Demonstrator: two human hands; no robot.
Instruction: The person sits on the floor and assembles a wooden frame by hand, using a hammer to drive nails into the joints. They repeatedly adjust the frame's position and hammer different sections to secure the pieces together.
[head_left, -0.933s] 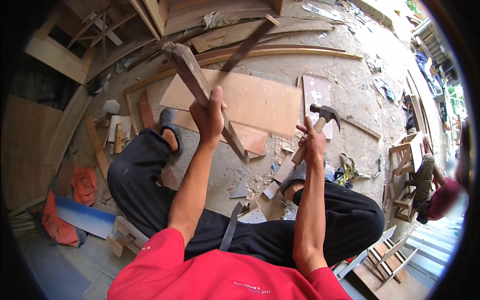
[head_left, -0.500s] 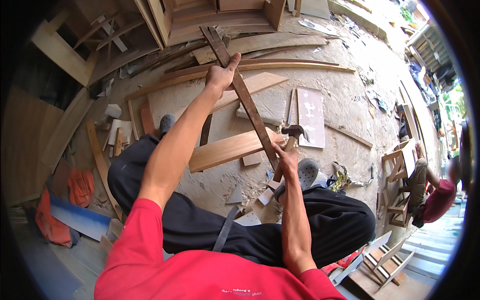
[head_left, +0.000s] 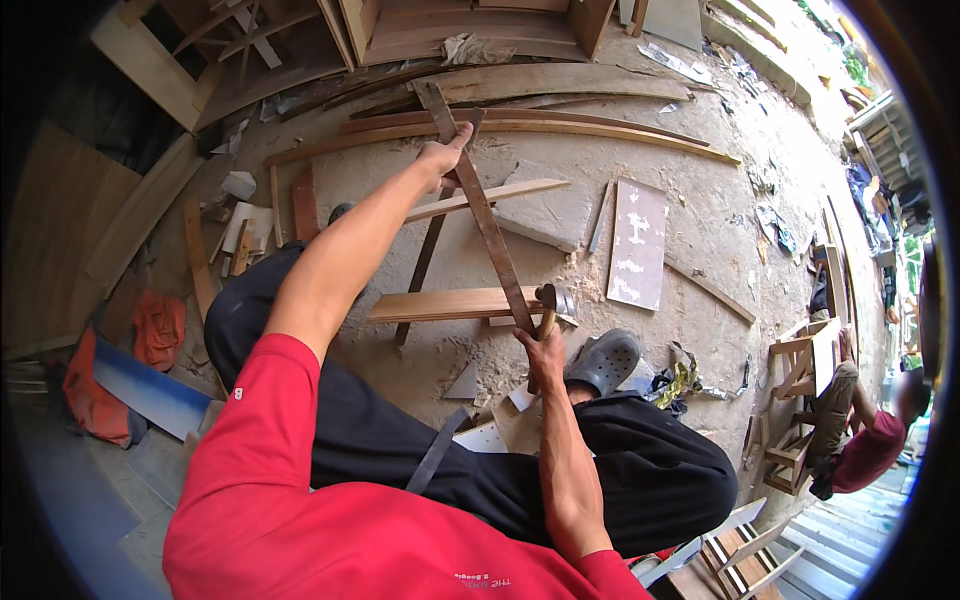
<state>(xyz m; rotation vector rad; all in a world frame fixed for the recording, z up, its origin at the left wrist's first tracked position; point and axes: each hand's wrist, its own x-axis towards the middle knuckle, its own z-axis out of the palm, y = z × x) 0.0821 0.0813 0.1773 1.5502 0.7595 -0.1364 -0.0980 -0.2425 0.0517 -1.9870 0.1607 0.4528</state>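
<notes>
While the left hand point(head_left: 440, 163) grips the dark strip point(head_left: 488, 226), upper centre, the right hand point(head_left: 542, 354) grips the hammer point(head_left: 556, 299), mid-frame.

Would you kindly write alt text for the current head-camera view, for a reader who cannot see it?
A person's left hand grips a long dark wooden strip, apparently joined to paler boards, while the right hand holds a hammer at the strip's near end. Wood pieces litter the dusty floor; another person is at far right.
</notes>
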